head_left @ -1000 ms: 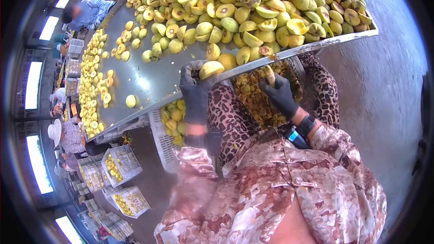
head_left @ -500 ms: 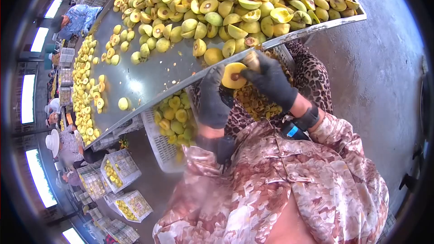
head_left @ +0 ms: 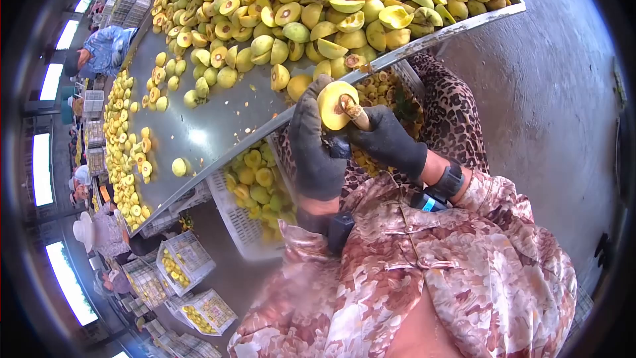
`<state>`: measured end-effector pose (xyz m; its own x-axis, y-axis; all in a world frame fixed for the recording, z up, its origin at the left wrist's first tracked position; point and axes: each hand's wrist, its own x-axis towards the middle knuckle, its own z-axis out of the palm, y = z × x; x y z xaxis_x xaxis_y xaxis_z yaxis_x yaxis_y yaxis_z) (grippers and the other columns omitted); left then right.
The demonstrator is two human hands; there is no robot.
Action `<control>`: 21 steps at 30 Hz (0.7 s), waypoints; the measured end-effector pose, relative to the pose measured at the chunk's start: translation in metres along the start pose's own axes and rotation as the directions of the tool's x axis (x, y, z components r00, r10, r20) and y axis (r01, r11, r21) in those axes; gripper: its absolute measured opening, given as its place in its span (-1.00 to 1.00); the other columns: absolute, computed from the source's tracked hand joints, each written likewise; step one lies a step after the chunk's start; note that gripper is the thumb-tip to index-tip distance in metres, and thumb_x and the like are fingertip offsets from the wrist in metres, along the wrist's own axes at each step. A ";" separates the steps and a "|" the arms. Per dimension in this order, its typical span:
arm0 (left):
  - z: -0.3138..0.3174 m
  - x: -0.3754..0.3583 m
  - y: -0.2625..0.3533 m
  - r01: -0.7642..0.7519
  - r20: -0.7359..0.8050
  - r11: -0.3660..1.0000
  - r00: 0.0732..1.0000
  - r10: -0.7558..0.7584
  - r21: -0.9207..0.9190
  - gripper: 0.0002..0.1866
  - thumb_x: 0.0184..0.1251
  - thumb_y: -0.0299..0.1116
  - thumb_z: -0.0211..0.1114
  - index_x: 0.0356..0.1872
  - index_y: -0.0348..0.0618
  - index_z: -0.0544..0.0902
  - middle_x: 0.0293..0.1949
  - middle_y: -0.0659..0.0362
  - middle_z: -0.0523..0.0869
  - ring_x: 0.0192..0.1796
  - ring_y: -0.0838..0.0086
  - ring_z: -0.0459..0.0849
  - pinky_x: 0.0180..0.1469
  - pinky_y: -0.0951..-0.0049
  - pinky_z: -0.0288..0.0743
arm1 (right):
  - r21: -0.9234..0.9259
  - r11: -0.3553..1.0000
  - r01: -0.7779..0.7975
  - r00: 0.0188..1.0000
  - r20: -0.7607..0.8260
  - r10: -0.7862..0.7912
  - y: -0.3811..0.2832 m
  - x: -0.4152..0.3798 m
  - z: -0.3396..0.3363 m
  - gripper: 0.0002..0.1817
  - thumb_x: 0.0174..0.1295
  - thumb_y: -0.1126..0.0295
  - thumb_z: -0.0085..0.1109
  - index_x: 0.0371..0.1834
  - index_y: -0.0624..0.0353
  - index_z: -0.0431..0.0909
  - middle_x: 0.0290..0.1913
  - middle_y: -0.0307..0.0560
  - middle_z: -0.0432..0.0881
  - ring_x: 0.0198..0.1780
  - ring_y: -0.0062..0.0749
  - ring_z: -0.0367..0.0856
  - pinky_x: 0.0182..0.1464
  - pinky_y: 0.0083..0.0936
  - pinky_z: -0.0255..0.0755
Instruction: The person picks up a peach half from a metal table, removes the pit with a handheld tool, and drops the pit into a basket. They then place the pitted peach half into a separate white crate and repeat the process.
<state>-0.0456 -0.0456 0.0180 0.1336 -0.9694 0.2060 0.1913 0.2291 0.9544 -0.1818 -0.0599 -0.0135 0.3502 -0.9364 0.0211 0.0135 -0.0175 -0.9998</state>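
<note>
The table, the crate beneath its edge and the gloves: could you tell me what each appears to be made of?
The table looks like bare sheet metal: grey, with a bright glare patch. The crate seems moulded white plastic, with a lattice of holes in its wall. The gloves on the left hand and right hand look like dark knit fabric, matte, perhaps coated.

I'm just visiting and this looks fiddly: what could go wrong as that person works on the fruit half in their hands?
The right hand presses a tool into the fruit half held by the left hand. If it slips, it may jab the left fingers. The fruit is held beyond the table edge, so a loosened grip could drop it toward the crate or the floor.
</note>
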 end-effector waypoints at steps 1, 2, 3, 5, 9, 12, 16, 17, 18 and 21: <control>0.000 -0.002 0.002 -0.016 0.009 0.998 1.000 0.016 0.059 -0.52 0.76 -0.21 -0.11 0.37 -0.42 0.47 0.27 -0.03 0.62 0.30 0.24 0.63 0.39 0.26 0.53 | 0.024 0.999 0.021 1.000 0.010 -0.021 0.003 -0.001 0.002 -0.86 0.29 0.45 0.24 -0.20 0.30 0.69 -0.43 0.12 0.72 -0.39 -0.47 0.68 -0.26 -0.36 0.53; 0.000 -0.005 0.003 -0.034 0.017 0.992 0.999 0.032 0.118 -0.52 0.76 -0.20 -0.11 0.35 -0.42 0.48 0.26 -0.03 0.63 0.28 0.24 0.64 0.38 0.26 0.54 | 0.041 0.998 0.045 0.999 -0.007 -0.045 0.005 -0.004 0.005 -0.86 0.30 0.44 0.25 -0.20 0.29 0.69 -0.42 0.12 0.73 -0.38 -0.46 0.70 -0.26 -0.36 0.54; 0.004 -0.005 0.009 0.014 0.000 0.996 1.000 -0.014 0.087 -0.52 0.76 -0.18 -0.10 0.33 -0.41 0.50 0.24 -0.03 0.63 0.26 0.25 0.65 0.36 0.27 0.55 | 0.055 0.996 0.074 0.997 -0.027 -0.073 0.006 -0.005 0.006 -0.86 0.31 0.43 0.27 -0.19 0.28 0.70 -0.41 0.11 0.74 -0.37 -0.46 0.71 -0.26 -0.36 0.55; 0.010 -0.007 0.011 0.090 -0.038 0.996 0.995 -0.090 -0.002 -0.52 0.76 -0.14 -0.09 0.26 -0.39 0.54 0.19 -0.03 0.65 0.20 0.26 0.68 0.30 0.28 0.58 | 0.053 0.992 0.113 0.993 -0.046 -0.110 0.009 -0.007 0.007 -0.85 0.32 0.41 0.30 -0.19 0.27 0.71 -0.41 0.09 0.75 -0.35 -0.46 0.73 -0.25 -0.36 0.56; 0.018 -0.004 0.007 0.166 -0.073 0.971 0.981 -0.180 -0.174 -0.54 0.75 -0.09 -0.07 0.08 -0.35 0.59 0.02 -0.04 0.72 0.04 0.29 0.72 0.15 0.32 0.64 | 0.014 0.993 0.118 0.993 0.017 -0.118 0.014 -0.012 0.005 -0.83 0.33 0.38 0.33 -0.17 0.27 0.72 -0.39 0.07 0.76 -0.33 -0.46 0.75 -0.23 -0.36 0.56; 0.019 -0.004 0.008 0.141 -0.105 0.990 0.984 -0.142 -0.015 -0.53 0.74 -0.07 -0.04 -0.04 -0.34 0.61 -0.13 -0.03 0.75 -0.07 0.29 0.75 0.03 0.34 0.67 | 0.086 0.996 -0.032 0.977 0.215 0.013 0.012 -0.015 -0.001 -0.85 0.34 0.38 0.33 -0.18 0.24 0.73 -0.28 0.09 0.78 -0.25 -0.42 0.77 -0.19 -0.36 0.57; 0.022 -0.007 0.016 0.311 -0.131 0.914 0.927 -0.353 -0.262 -0.50 0.72 -0.02 0.01 -0.13 -0.33 0.63 -0.21 0.00 0.76 -0.18 0.29 0.77 -0.06 0.32 0.68 | 0.109 0.985 0.134 0.897 0.409 -0.167 0.029 -0.021 -0.004 -0.81 0.33 0.42 0.31 -0.03 0.20 0.71 -0.09 0.11 0.77 -0.10 -0.39 0.75 -0.05 -0.36 0.58; 0.022 -0.007 0.017 0.259 -0.140 0.960 0.952 -0.272 -0.107 -0.49 0.71 0.00 0.02 -0.15 -0.33 0.63 -0.21 -0.01 0.76 -0.18 0.28 0.78 -0.07 0.32 0.69 | 0.131 0.978 0.162 0.899 0.389 -0.201 0.032 -0.023 -0.003 -0.77 0.33 0.44 0.30 0.02 0.19 0.70 -0.05 0.11 0.76 -0.06 -0.39 0.74 -0.01 -0.36 0.59; 0.022 -0.007 0.019 0.198 -0.135 0.979 0.973 -0.189 0.052 -0.48 0.69 0.02 0.04 -0.17 -0.33 0.63 -0.22 -0.02 0.76 -0.19 0.27 0.78 -0.07 0.31 0.69 | 0.191 0.975 0.113 0.945 0.283 -0.165 0.011 -0.024 0.006 -0.73 0.33 0.46 0.29 0.08 0.20 0.67 -0.01 0.08 0.75 -0.03 -0.39 0.73 0.02 -0.36 0.59; 0.034 -0.005 0.033 0.118 -0.105 0.984 0.989 -0.104 0.134 -0.45 0.66 0.06 0.08 -0.23 -0.32 0.64 -0.25 -0.02 0.75 -0.20 0.25 0.79 -0.09 0.30 0.69 | 0.162 0.967 0.199 0.962 0.156 -0.224 0.003 -0.018 0.010 -0.63 0.34 0.49 0.26 0.21 0.23 0.56 0.05 -0.01 0.73 0.03 -0.39 0.69 0.11 -0.35 0.57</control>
<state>-0.0729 -0.0358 0.0558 0.2141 -0.9734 0.0814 0.0737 0.0992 0.9923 -0.1790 -0.0398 -0.0165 0.4801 -0.8422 0.2453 0.2343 -0.1464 -0.9611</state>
